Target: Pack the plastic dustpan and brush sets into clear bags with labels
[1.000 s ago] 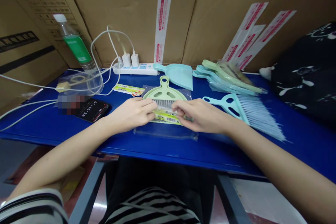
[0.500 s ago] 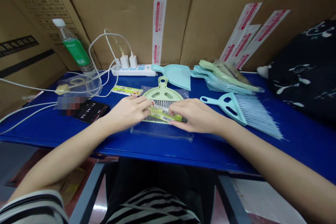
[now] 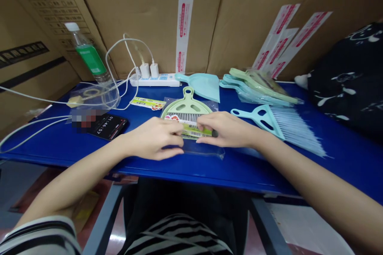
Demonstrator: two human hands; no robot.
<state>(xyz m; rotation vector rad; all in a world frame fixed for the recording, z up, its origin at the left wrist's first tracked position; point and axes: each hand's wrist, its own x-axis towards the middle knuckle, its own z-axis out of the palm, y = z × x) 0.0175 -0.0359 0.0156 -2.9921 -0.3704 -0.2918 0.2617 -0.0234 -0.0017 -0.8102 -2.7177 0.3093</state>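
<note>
A pale green dustpan and brush set (image 3: pixel 187 105) lies in a clear plastic bag on the blue table, its handle pointing away from me. Across its grey bristles runs a yellow-green and white paper label (image 3: pixel 191 128). My right hand (image 3: pixel 227 129) has its fingers curled around the label's right end, thumb below. Beside the label's left part is my left hand (image 3: pixel 157 137), fingers bent and thumb stretched apart from them, with nothing visible between. A dark tip shows by my right fingers; I cannot make out what it belongs to.
A second label (image 3: pixel 148 103) and a phone (image 3: pixel 109 126) lie at left, below a green-labelled bottle (image 3: pixel 91 59). Behind are a power strip (image 3: pixel 167 80) with cables and a blue dustpan (image 3: pixel 205 86). At right are a blue brush (image 3: pixel 271 121) and several bagged sets (image 3: pixel 260 87).
My left hand has come away from the label's left end and moved slightly down, its thumb now apart from the fingers. The right hand stays at the label. The view has shifted a little.
</note>
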